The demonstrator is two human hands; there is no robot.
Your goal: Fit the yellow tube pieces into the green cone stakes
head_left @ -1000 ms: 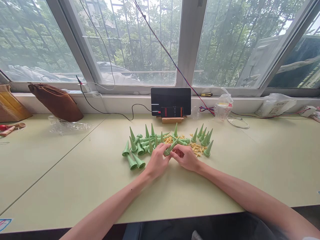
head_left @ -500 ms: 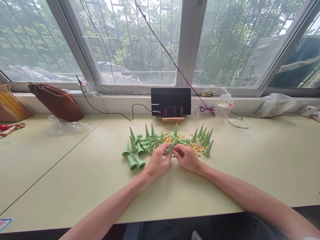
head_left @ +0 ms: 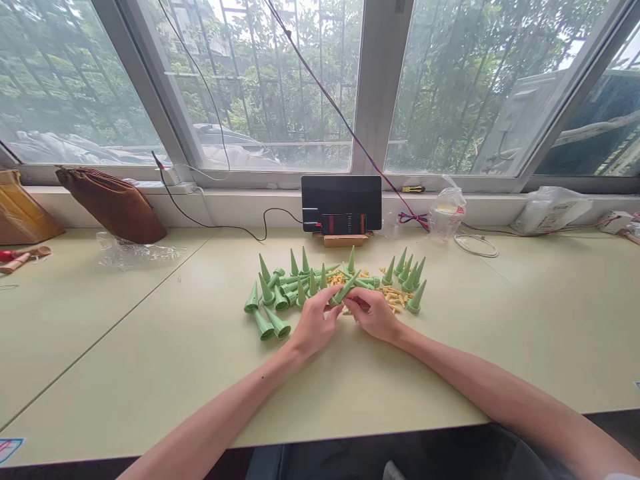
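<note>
My left hand (head_left: 319,320) is closed around the wide end of a green plastic cone spike (head_left: 347,288), whose tip leans up and to the right. Close against it, my right hand (head_left: 373,313) has its fingers pinched at the cone's side; whatever sits between those fingertips is hidden. To the left lie several more green cones (head_left: 265,325), some on their sides and some upright. Small yellow pegs (head_left: 397,298) are heaped behind and beside my right hand, and a group of upright green cones (head_left: 416,297) stands to their right.
A black tablet (head_left: 341,193) with a phone (head_left: 345,224) in front leans at the back of the table (head_left: 150,373). A brown pouch (head_left: 113,203) and clear plastic wrap (head_left: 135,253) lie left. A bagged cup (head_left: 447,213) and a coiled cable (head_left: 477,247) sit back right.
Both hands stay almost in place around the cone. The right fingers have shifted very slightly against its side.
</note>
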